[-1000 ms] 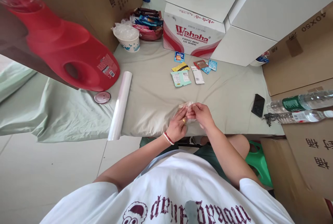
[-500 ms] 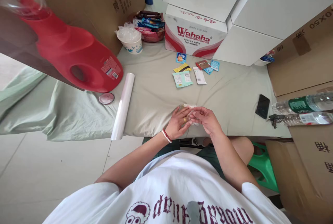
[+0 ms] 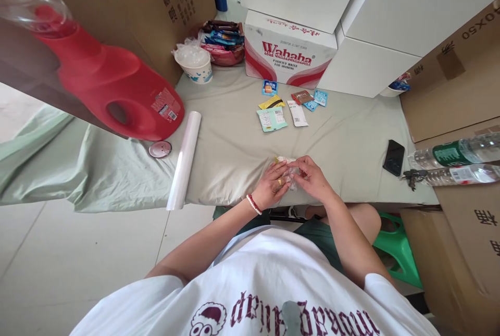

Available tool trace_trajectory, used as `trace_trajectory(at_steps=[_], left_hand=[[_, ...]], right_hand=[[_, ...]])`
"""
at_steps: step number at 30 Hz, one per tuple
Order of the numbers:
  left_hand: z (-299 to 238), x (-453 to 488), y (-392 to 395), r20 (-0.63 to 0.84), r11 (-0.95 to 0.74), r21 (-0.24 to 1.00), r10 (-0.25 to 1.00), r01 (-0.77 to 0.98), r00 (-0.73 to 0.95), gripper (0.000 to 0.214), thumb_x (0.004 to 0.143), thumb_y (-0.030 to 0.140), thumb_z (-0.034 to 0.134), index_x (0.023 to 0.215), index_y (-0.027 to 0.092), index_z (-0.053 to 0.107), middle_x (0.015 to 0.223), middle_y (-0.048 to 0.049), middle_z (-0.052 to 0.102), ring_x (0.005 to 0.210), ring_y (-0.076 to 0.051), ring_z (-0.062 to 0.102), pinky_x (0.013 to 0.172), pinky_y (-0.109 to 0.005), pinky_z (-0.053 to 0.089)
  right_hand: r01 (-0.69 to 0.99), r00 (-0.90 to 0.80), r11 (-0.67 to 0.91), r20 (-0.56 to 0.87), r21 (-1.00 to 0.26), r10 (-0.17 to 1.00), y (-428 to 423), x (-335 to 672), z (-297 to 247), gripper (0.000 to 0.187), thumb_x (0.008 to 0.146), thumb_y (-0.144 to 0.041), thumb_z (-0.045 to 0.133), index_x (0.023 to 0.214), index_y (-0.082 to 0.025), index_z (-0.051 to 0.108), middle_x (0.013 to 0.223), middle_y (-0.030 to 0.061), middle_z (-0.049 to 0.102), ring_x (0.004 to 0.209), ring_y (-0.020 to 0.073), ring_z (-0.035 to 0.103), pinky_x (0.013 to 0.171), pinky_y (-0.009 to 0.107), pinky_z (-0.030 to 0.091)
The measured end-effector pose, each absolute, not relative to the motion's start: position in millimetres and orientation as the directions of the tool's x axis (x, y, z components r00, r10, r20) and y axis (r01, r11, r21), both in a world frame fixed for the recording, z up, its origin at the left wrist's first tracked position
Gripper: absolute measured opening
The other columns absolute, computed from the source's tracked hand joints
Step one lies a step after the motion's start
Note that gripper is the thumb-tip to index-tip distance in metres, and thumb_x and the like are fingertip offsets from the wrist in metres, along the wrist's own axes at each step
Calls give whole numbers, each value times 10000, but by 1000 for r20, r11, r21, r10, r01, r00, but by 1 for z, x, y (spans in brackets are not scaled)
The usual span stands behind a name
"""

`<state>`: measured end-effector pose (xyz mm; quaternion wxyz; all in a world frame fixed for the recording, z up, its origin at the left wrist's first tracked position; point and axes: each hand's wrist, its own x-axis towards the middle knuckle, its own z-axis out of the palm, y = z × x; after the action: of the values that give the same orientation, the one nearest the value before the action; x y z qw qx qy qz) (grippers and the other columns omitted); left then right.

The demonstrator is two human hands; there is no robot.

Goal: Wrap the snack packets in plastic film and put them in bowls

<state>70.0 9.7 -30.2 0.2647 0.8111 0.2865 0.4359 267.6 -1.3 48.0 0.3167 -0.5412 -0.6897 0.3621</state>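
Observation:
My left hand (image 3: 271, 186) lies flat with its fingers stretched over a small packet (image 3: 284, 159) near the table's front edge. Crinkled clear plastic film (image 3: 291, 185) is around the packet, which is mostly covered by my hands. From the right, my right hand (image 3: 311, 178) pinches at the film with thumb and fingers, close to my left fingertips. A roll of plastic wrap (image 3: 185, 161) lies to the left. Beyond my hands are a mint-green packet (image 3: 272, 119), a white packet (image 3: 297, 113), a yellow packet (image 3: 272, 102) and several other small packets.
A large red jug (image 3: 121, 86) and a round pink item (image 3: 160, 149) are at left. Behind stand a paper cup (image 3: 197, 73), a snack basket (image 3: 228, 57) and a Wahaha carton (image 3: 289, 54). At right lie a phone (image 3: 394, 158) and plastic bottles (image 3: 453, 153).
My right hand has shifted slightly right and its fingers have drawn back from over my left fingertips. My left hand has slid a little to the right and flattened. The view has tilted slightly.

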Motion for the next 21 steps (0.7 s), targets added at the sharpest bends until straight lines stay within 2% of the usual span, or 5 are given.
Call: trace_trajectory(at_steps=[4, 8, 12, 17, 21], left_hand=[[-29, 69, 11, 551, -677, 704, 710, 212, 439, 183, 992, 240, 617, 1125, 221, 742, 1442, -134, 666, 1472, -270, 516, 1200, -569, 462], [-27, 66, 10, 494, -606, 771, 764, 198, 415, 257, 988, 268, 635, 1235, 227, 691, 1412, -132, 682, 1432, -266, 561, 1199, -554, 468], [-28, 66, 8, 363, -468, 852, 852, 235, 378, 526, 956, 340, 694, 1442, 226, 528, 1408, -145, 670, 1372, -272, 611, 1153, -522, 510], [-34, 68, 7, 392, -517, 802, 833, 298, 390, 560, 957, 372, 698, 1459, 255, 479, 1411, -126, 668, 1345, -280, 632, 1262, -592, 353], [-36, 69, 4, 372, -486, 827, 850, 284, 372, 692, 991, 409, 646, 1578, 251, 316, 1466, -151, 625, 1347, -253, 633, 1132, -475, 528]], right_hand=[[543, -224, 223, 116, -810, 968, 0, 267, 44, 104, 954, -309, 667, 1004, -257, 742, 999, 57, 597, 891, 202, 611, 762, 357, 541], [577, -295, 356, 219, -735, 930, -2, 267, 47, 123, 1018, -324, 595, 990, -261, 698, 1084, 72, 671, 1057, 237, 622, 946, 427, 517], [605, -355, 388, 200, -696, 913, -3, 267, 49, 192, 1062, -354, 509, 1009, -267, 671, 957, 53, 710, 913, 225, 621, 833, 387, 517], [654, -352, 389, 193, -649, 916, 8, 267, 46, 206, 1054, -349, 521, 985, -262, 694, 898, 38, 733, 832, 227, 557, 785, 378, 472], [626, -273, 332, 200, -706, 941, 14, 260, 35, 171, 1024, -372, 582, 974, -265, 706, 879, 29, 735, 853, 235, 538, 826, 394, 464]])
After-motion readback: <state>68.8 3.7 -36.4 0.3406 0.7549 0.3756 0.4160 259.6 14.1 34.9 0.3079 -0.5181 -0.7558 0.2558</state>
